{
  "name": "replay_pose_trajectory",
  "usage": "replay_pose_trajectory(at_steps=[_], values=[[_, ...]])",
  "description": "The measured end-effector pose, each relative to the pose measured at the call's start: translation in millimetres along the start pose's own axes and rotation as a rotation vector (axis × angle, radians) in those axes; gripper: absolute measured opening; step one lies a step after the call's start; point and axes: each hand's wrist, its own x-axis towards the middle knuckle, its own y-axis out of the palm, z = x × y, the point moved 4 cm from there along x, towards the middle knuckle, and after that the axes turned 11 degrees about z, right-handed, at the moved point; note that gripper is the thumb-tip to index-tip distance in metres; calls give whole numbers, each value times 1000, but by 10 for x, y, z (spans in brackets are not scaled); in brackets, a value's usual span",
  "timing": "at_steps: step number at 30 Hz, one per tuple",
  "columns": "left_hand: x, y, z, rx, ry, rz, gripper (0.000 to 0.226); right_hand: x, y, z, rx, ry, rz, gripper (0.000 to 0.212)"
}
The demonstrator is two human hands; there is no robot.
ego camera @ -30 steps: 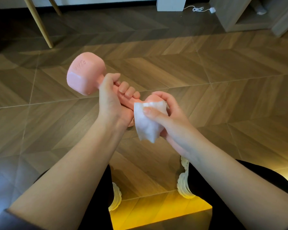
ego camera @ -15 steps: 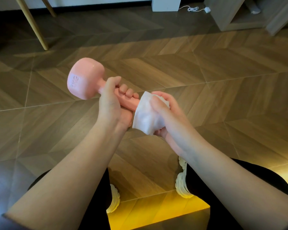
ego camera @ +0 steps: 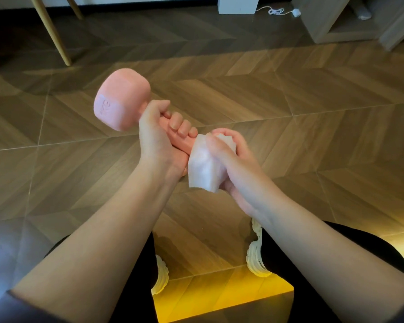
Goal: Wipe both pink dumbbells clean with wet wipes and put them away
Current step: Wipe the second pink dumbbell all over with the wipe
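Left hand [ego camera: 159, 138] grips pink dumbbell [ego camera: 120, 101] mid-handle; right hand [ego camera: 238, 169] clasps wet wipe [ego camera: 202, 169] round, apparently, its near head, above floor [ego camera: 313, 136]

A pink dumbbell [ego camera: 120, 100] with a smooth, matt, rubbery-looking coating is being gripped by the left hand [ego camera: 159, 141]; raised lettering is being shown on its end face. A thin, white, crumpled wet wipe [ego camera: 202, 166], soft and faintly translucent, is being held round the other end by the right hand [ego camera: 233, 164]. Beneath both hands, a floor [ego camera: 301, 117] of wood-grain chevron planks with a low sheen is being lit. Beyond the left hand, pale, smooth wooden legs [ego camera: 50, 31] are being seen. Below the wrists, black cloth trousers [ego camera: 285, 264] are being worn.
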Motion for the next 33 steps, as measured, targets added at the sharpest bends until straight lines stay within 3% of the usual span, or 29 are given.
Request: replay_pose_trajectory(at_steps=[4,8,15,18,21,23,30,33], values=[[13,22,1,14,13,35,30,-4,-34,2,91,133,114,35],[13,-41,14,-29,2,54,31,-57,-61,8,222,149,249,21],[51,-37,98,44,-32,-10,26,-39,-100,-23,160,54,55,25],[69,-34,88,-39,-45,-44,29,-60,-104,23,38,-1,22,42],[62,-21,53,-19,-28,-29,30,-36,-68,20,5,-28,0,21],[53,-13,36,2,-23,-12,30,-24,-49,28,24,-18,-11,21],[106,-86,-42,-30,-2,-38,30,-30,-39,53,204,14,155,25],[77,-83,-44,-59,2,-30,31,-26,-18,-21,241,181,269,46]])
